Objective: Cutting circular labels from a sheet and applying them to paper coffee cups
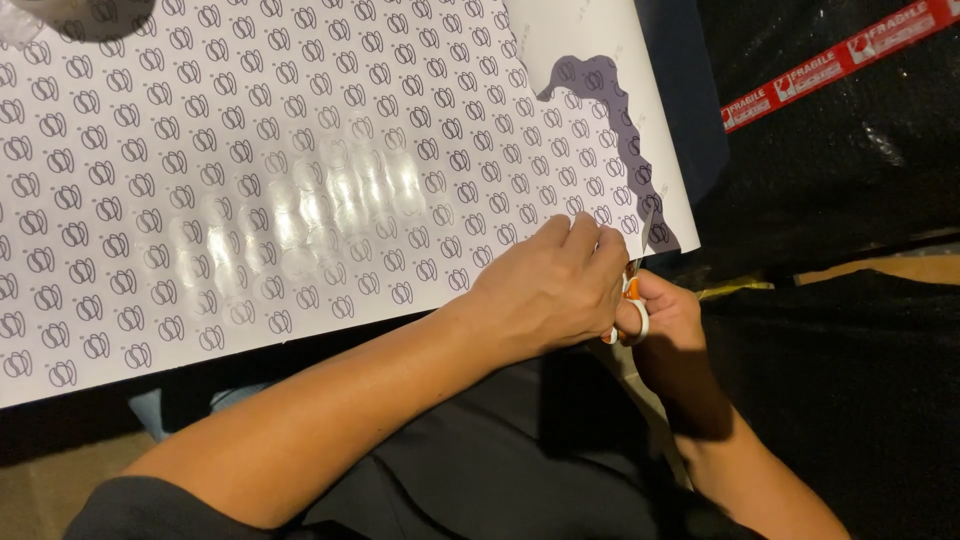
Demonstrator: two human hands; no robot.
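Sheet of glossy white paper [300, 170], printed all over with small grey loop motifs; fills the view from 9 to 1 o'clock, its lower right corner near centre.

Left hand [550, 290]: fingers curled, pressing and pinching the sheet's edge at that corner.

Right hand [665, 315]: at 4 o'clock of the left, closed through the orange-and-white handles of scissors [632, 295], blade at the paper's edge.

Black wrapped parcel [840, 120] with red tape strip [835, 60], at 2 o'clock.
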